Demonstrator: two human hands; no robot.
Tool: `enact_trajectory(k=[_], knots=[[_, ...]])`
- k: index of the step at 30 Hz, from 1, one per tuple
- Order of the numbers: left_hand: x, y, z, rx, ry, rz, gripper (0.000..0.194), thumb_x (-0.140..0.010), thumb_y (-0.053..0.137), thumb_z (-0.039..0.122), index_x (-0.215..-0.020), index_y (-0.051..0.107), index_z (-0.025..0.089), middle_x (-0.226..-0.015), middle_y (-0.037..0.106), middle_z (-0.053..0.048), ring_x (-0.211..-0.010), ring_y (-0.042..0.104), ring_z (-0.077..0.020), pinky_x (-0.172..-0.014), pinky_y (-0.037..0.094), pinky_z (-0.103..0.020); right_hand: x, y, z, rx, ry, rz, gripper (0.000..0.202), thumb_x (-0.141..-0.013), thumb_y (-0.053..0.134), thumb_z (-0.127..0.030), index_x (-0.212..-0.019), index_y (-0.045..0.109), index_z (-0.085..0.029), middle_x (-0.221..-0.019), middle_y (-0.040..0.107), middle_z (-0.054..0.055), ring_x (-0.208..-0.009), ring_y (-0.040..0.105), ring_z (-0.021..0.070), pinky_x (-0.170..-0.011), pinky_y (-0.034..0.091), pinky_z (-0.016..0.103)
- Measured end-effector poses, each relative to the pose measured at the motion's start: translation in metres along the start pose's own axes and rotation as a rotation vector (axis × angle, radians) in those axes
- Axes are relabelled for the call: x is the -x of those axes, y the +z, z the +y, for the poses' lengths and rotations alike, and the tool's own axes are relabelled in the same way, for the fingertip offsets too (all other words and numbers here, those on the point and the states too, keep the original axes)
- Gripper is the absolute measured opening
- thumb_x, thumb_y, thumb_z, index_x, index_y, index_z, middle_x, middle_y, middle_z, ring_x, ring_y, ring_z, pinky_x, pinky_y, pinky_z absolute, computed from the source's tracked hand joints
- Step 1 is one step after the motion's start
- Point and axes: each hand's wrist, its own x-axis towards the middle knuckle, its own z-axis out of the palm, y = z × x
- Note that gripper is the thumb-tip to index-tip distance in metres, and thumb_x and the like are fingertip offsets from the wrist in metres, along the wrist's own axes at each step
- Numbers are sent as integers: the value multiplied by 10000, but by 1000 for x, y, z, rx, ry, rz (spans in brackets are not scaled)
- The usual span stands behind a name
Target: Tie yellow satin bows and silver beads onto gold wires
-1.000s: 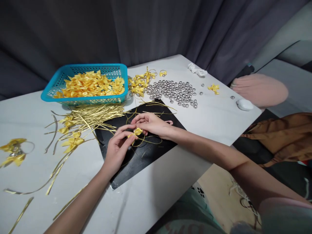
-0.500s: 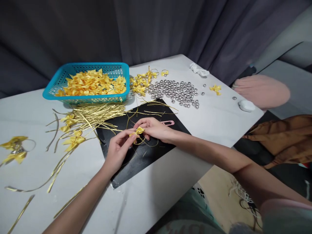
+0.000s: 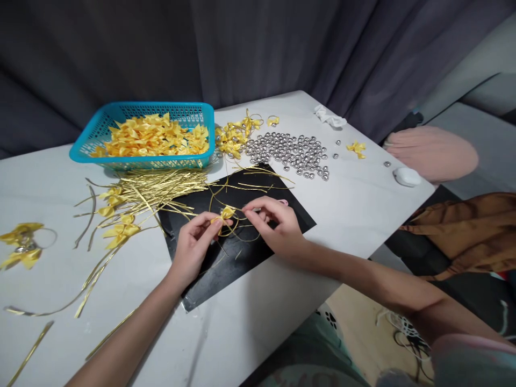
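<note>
Over a black mat (image 3: 250, 258), my left hand (image 3: 195, 242) pinches a small yellow ribbon bow (image 3: 227, 213) between thumb and fingertips. To its right, my right hand (image 3: 278, 223) has thumb and forefinger closed on the end of a thin gold wire (image 3: 241, 210) that runs from the bow. A thin loop hangs below the bow. Partly hidden behind my right hand lies a pink clip (image 3: 284, 202). Gold twist ties (image 3: 165, 187) are heaped at the mat's upper left edge.
A blue basket (image 3: 141, 160) of yellow bows stands at the back left. Silver beads (image 3: 290, 150) are spread right of finished-looking yellow pieces (image 3: 234, 137). More bows (image 3: 121, 232) and loose ties lie at left. A white case (image 3: 407, 176) sits near the table's right corner.
My right hand has moved right, away from the bow, drawing the wire end out and covering most of the pink clip. My left hand has stayed nearly in place with the bow.
</note>
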Motion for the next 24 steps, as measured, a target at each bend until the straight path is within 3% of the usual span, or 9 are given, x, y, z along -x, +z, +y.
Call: enact_trajectory(k=[2, 5, 11, 18, 24], knots=[[0, 0, 1, 7, -7, -5, 133, -818, 690, 318, -754, 720, 205, -700, 669, 13, -616, 468, -117, -588, 371, -224, 7, -1, 0, 113, -254, -29, 127, -883, 552, -162, -864, 678, -157, -794, 666, 39, -522, 454, 70, -519, 410, 225], [-1, 0, 1, 24, -16, -3, 139, -810, 691, 313, -724, 714, 207, -684, 659, 15, -617, 464, -122, -596, 368, -230, 12, 1, 0, 176, -358, -68, 146, -891, 558, -148, -904, 704, -154, -725, 661, 28, -537, 482, 82, -554, 443, 223], [-3, 1, 3, 72, -44, 2, 182, -812, 652, 290, -662, 704, 202, -687, 670, -9, -639, 488, -142, -625, 385, -250, 14, 8, -8, 202, -270, 2, 123, -848, 596, -131, -771, 691, -121, -590, 613, -3, -458, 436, 55, -461, 386, 179], [-3, 1, 4, 84, -58, 1, 180, -798, 647, 277, -640, 692, 205, -651, 635, 3, -633, 475, -141, -637, 378, -251, 14, 12, -15, 132, -163, -37, 127, -862, 556, -134, -812, 672, -145, -776, 705, 35, -630, 615, 85, -533, 491, 150], [-3, 1, 5, 74, -71, 7, 176, -786, 646, 286, -638, 686, 197, -645, 622, -7, -640, 481, -155, -638, 383, -267, 16, 14, -14, 126, -105, -66, 130, -864, 567, -148, -828, 692, -155, -813, 730, 39, -665, 651, 98, -569, 521, 165]])
